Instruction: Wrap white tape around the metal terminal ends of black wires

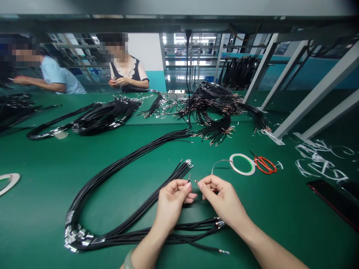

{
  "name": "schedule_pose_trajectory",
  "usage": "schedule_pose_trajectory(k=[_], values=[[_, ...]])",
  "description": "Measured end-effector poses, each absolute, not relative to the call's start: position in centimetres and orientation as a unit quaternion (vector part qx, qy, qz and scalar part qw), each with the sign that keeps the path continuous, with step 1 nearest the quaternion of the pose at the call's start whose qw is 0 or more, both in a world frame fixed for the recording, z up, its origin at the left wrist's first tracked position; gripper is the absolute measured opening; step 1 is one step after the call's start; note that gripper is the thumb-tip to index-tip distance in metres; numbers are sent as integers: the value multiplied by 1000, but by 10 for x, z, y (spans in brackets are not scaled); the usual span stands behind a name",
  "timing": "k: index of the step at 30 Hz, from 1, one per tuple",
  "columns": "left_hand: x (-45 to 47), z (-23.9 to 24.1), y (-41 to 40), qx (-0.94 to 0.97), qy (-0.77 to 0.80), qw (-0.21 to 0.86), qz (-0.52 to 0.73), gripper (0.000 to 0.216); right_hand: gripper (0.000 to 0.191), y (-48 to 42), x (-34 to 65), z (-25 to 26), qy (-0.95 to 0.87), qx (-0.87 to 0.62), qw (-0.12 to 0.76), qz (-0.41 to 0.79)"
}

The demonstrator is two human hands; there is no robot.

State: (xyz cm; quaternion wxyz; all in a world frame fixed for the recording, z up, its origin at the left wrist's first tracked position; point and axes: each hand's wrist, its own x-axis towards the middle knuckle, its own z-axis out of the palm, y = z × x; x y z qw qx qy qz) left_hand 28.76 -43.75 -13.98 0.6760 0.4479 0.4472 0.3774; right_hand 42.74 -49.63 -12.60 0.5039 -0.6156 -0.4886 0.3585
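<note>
1. Far on my left, a white ring of tape (14, 180) lies on the green worktop (39, 213). The edge of my view cuts it off.
2. Across the worktop I see a person in light blue (63, 79) and a person in a dark top (131, 79). Both have their hands in front of them.
3. Nearer to me is a big bunch of black cables (76, 200). It bends like a U, and shiny silver wraps (80, 237) sit around the bend.
4. My left hand (171, 201) pinches a thin black cable end (189, 179), and its bare tip points up. I cannot tell if it belongs to the bunch.
5. My right hand (220, 194) pinches a tiny coppery bit (196, 181), too small for me to name. It is near the cable end, but they do not touch.
6. I think the step now is fixing up this one tip. To me, the next move calls for steady fingers, bringing the two bits together slowly and straight. A loose pinch could drop the tiny one.
7. Just past my right hand lies a roll of tape (232, 166). A thin strip (220, 161) runs from it to behind that hand.
8. Then come orange scissors (258, 160), curly white strips (335, 168) and a dark phone (333, 200).
</note>
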Motion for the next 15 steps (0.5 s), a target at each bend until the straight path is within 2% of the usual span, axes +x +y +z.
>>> schedule_pose_trajectory(k=[5, 15], values=[[289, -139, -441, 455, 448, 675, 370, 28, 16, -494, 428, -130, -449, -601, 567, 341], [291, -138, -446, 488, 431, 671, 355, 24, 23, -487, 422, -138, -417, -554, 621, 366]])
